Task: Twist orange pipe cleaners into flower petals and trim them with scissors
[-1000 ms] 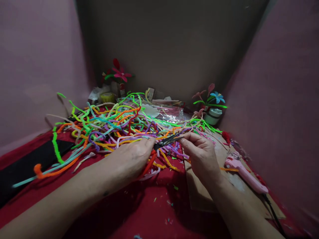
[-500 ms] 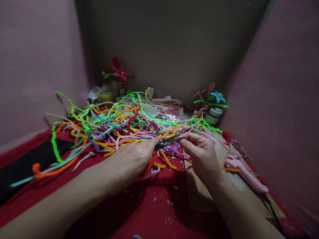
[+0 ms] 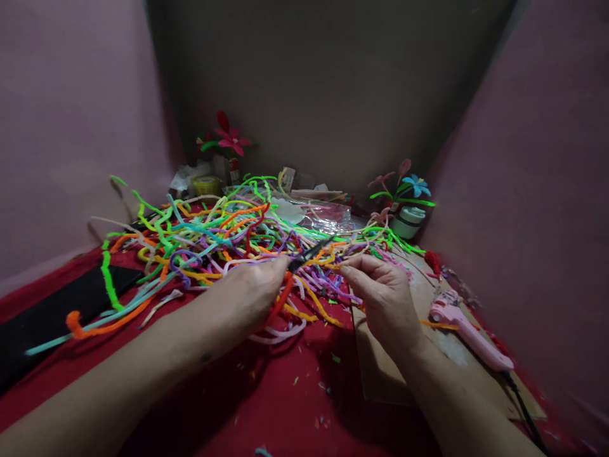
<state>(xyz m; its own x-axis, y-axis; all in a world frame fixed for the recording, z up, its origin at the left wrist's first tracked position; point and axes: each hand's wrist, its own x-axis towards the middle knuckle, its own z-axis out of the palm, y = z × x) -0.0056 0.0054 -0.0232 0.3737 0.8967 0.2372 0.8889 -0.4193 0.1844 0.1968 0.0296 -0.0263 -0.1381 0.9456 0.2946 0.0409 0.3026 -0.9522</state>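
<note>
My left hand [image 3: 254, 292] is closed round red-handled scissors [image 3: 311, 252], whose dark blades point up and to the right over the pile. Just right of the blades, my right hand [image 3: 380, 295] pinches an orange pipe cleaner [image 3: 332, 266] between thumb and fingers; an orange length also comes out behind the wrist. The blades and the right fingertips are apart. A tangled heap of many-coloured pipe cleaners [image 3: 214, 231] lies beyond both hands.
A pink glue gun [image 3: 471, 333] rests on a brown board [image 3: 385, 374] at the right. A black flat object [image 3: 61, 308] lies left. Behind stand a pink flower [image 3: 231, 141], a blue flower [image 3: 416, 185] and a pale jar [image 3: 408, 222]. Scraps dot the red cloth [image 3: 285, 406].
My left hand has drawn back slightly left with the scissors, and the blades have left the right fingertips and now tilt more upward. My right hand has hardly moved.
</note>
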